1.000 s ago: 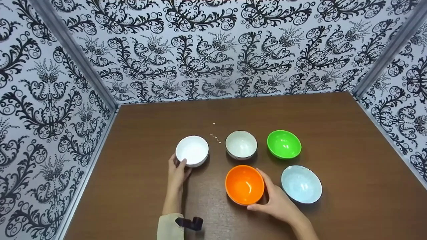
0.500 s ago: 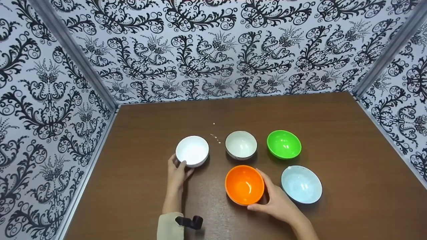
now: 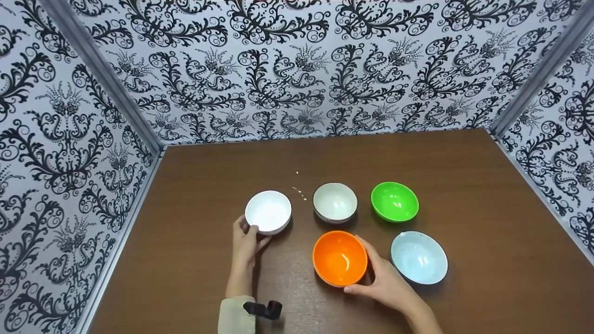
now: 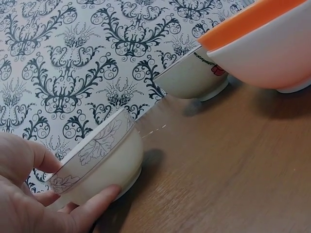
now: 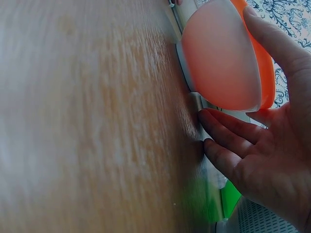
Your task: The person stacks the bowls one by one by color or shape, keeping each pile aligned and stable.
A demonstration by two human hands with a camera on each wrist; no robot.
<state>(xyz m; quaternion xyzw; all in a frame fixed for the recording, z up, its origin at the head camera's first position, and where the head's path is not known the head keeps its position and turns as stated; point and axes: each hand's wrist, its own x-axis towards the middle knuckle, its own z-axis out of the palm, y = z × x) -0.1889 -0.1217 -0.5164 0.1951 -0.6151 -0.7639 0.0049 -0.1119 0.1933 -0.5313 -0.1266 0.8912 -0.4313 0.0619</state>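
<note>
My left hand [image 3: 246, 239] holds the near left side of a white bowl [image 3: 268, 211], thumb at the rim and fingers lower on its side. In the left wrist view that bowl [image 4: 99, 158] shows a leaf pattern outside. My right hand [image 3: 387, 280] grips the right side of an orange bowl [image 3: 340, 258] between thumb and forefinger. The right wrist view shows the other fingers [image 5: 226, 131] extended below the rim. Under the orange rim, the left wrist view shows a white outer wall [image 4: 272, 53]; whether this is a second bowl, I cannot tell.
Behind the orange bowl stands a greyish-white bowl [image 3: 335, 202], with a green bowl [image 3: 395, 202] to its right. A pale blue bowl [image 3: 419, 257] sits just right of my right hand. Small white specks [image 3: 300, 191] lie on the brown table [image 3: 209, 185]. Patterned walls [image 3: 297, 69] enclose it.
My left thumb has slipped slightly down at the white bowl's rim. The bowls and my right hand stay where they were.
</note>
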